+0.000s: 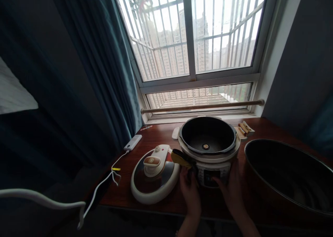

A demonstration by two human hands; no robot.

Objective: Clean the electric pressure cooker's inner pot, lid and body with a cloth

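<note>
A cream electric pressure cooker base [208,150] stands open on the dark wooden table [156,140], its inside empty. My left hand [189,188] is closed round the dark handle of a tool with a yellow head [179,158], held against the cooker's left side. My right hand [230,190] rests on the cooker's front by the control panel [210,176], fingers stretched toward it. The cooker's lid [154,172] lies flat to the left.
A large dark inner pot [288,174] stands at the right. A white power bank [133,142] with a white cable [104,183] lies at the left table edge. A small tray of items [244,129] sits behind the cooker. Window and teal curtain [104,63] lie beyond.
</note>
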